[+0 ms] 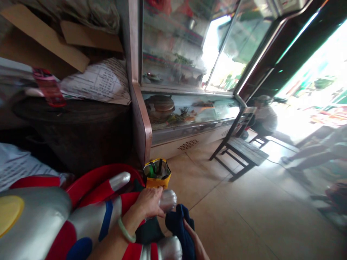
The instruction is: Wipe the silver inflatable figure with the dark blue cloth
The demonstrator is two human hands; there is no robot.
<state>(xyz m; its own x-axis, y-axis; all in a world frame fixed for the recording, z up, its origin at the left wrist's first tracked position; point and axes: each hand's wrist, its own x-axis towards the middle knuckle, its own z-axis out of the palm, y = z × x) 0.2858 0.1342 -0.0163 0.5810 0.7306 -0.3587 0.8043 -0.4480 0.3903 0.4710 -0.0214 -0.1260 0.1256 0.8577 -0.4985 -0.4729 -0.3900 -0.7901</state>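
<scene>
Left hand (148, 204) fingers clasp the glossy silver toy arm (168, 200); right hand (195, 241) fingers pinch soft navy cloth (180, 224) just below.

Glass display fridge (189, 72), yellow bag (157, 174) at its base, dark bench (241, 153), seated person (264, 115) beyond.

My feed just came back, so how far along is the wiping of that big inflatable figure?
Hard to say what is done: the silver parts look shiny, but no wiped area stands out. In hand: the left hand grips the silver arm end of the inflatable figure, and the right hand holds a dark blue cloth beside it. The cloth sits at this one end only; the body is untouched.
</scene>
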